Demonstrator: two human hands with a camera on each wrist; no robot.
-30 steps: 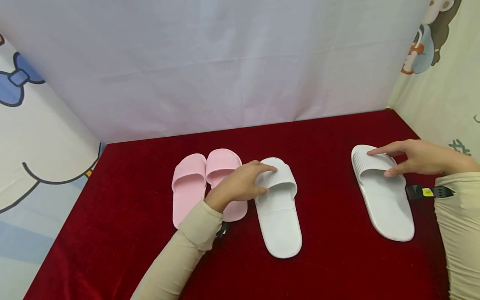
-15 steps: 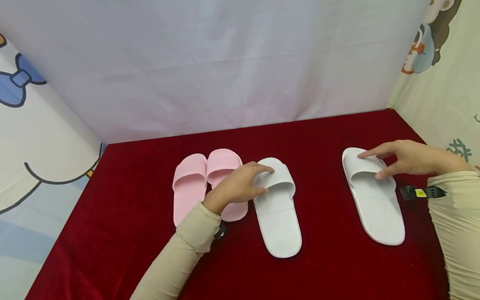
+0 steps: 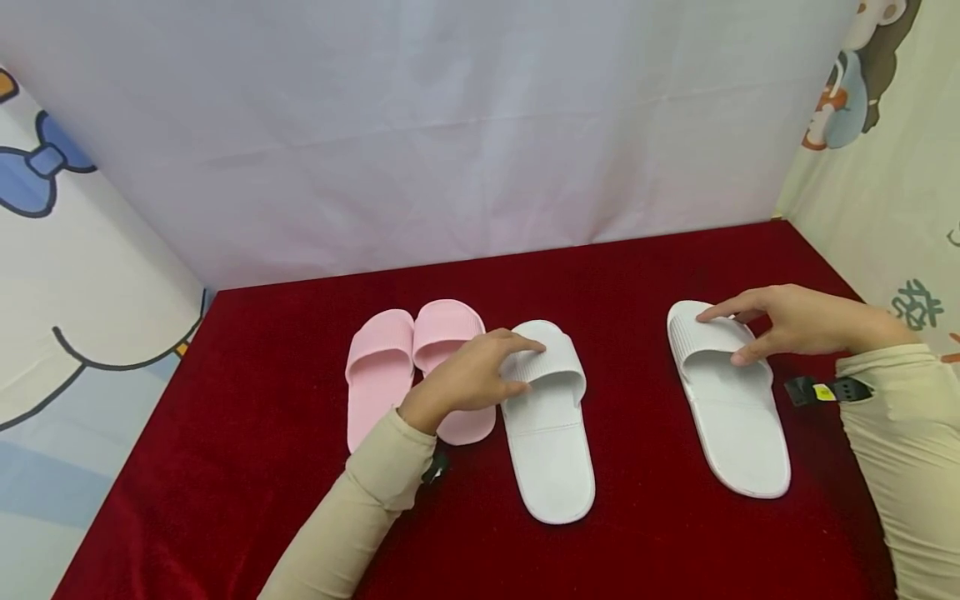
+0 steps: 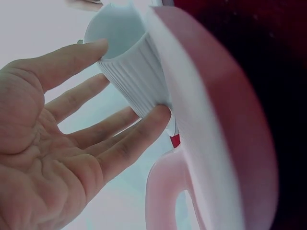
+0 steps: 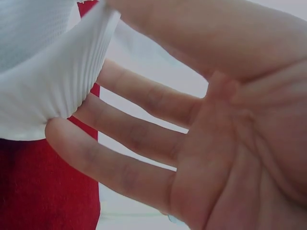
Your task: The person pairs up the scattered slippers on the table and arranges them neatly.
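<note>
In the head view my left hand (image 3: 474, 372) holds the ribbed strap of one white slipper (image 3: 553, 467). The left wrist view shows the thumb at the strap's edge and the fingertips on its ribs. Farther right, my right hand (image 3: 806, 321) grips the strap of a second white slipper (image 3: 738, 446) from its right side, thumb at the strap's rear edge and fingers over the ribbed top (image 5: 72, 81). Both white slippers lie with toes toward the back, slightly slanted, with a gap between them.
A pair of pink slippers (image 3: 378, 383) lies side by side just left of the white one, partly covered by my left forearm. Dark red cloth (image 3: 645, 542) covers the table. A pale curtain (image 3: 450, 150) hangs behind, with printed cloths at both sides.
My right hand has moved left and slightly toward me together with its white slipper, narrowing the gap. The left hand's white slipper has shifted slightly left. The pink slippers have hardly moved.
</note>
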